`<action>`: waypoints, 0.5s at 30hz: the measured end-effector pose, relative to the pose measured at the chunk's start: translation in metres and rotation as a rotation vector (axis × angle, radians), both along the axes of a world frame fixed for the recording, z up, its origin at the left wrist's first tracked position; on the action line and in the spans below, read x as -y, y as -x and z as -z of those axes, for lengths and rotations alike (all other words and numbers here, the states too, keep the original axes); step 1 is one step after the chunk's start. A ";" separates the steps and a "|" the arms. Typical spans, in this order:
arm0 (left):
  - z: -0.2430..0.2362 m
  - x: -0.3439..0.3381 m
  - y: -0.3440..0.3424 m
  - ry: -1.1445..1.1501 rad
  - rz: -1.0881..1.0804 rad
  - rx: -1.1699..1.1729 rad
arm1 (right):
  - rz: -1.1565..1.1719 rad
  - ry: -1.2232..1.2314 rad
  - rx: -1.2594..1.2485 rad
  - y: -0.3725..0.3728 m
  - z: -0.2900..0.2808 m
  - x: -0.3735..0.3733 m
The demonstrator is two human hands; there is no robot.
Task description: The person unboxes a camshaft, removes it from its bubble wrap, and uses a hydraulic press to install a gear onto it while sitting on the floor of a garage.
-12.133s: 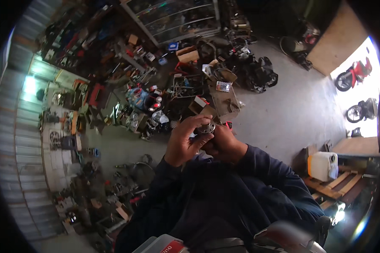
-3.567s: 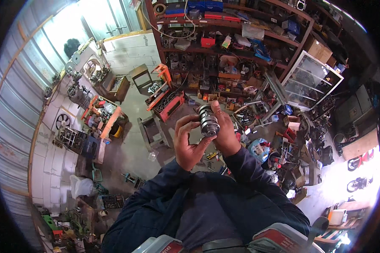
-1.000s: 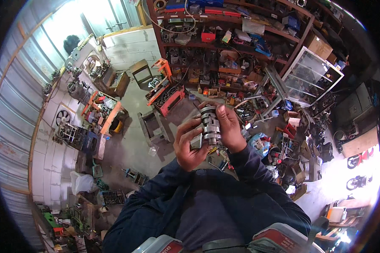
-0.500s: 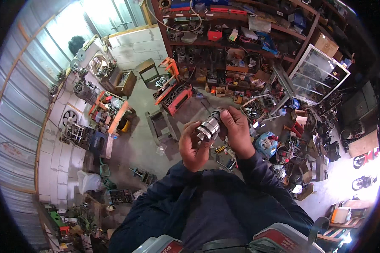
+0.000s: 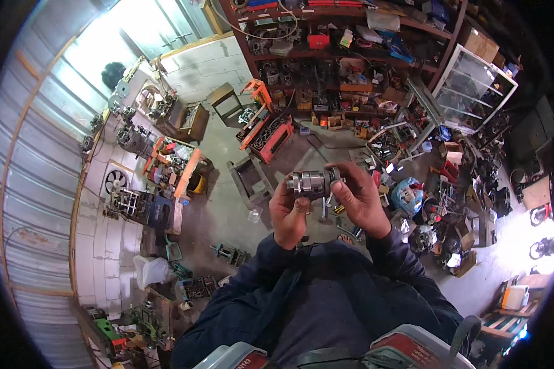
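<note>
Between my two hands, at chest height, is a shiny, stepped metal cylinder [image 5: 311, 184] with grooves round it, lying nearly level. I cannot make out exactly which machine part it is. My left hand [image 5: 289, 212] is closed round its left end, thumb along the underside. On the right end, my right hand [image 5: 359, 200] grips the darker, ring-like rim with thumb and fingers. The palms hide parts of both ends.
An orange metal rack [image 5: 269, 138] of parts stands ahead, with a dark frame [image 5: 250, 183] on the floor nearby. Crowded shelves [image 5: 351, 58] line the back. Scattered parts and a blue plastic bag [image 5: 407, 195] lie to the right. An orange-edged bench [image 5: 188, 178] stands left.
The metal cylinder has turned from a steep tilt to nearly level. My right hand has shifted right and slightly lower, still holding its end. The whole view has shifted a little.
</note>
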State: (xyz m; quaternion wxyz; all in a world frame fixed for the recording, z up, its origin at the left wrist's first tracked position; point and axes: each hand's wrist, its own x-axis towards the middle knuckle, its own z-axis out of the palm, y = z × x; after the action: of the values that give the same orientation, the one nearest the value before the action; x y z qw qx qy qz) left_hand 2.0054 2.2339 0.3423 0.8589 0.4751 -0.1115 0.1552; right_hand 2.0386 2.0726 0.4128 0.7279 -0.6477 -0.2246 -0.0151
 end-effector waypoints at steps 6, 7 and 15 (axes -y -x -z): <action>-0.002 -0.038 -0.011 -0.382 -0.141 0.070 | -0.216 -0.127 -0.571 0.008 0.037 -0.012; -0.014 -0.039 -0.008 -0.311 -0.039 -0.044 | -0.179 -0.130 -0.582 0.012 0.045 -0.016; 0.011 -0.057 -0.007 -0.192 0.163 -0.305 | -0.245 -0.174 -0.594 0.018 0.112 -0.020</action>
State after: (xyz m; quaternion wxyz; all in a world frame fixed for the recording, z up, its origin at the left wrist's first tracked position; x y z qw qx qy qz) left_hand 2.0126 2.2905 0.3316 0.8263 0.5623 -0.0325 -0.0001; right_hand 2.0209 2.0925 0.3009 0.8105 -0.5275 -0.0766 0.2430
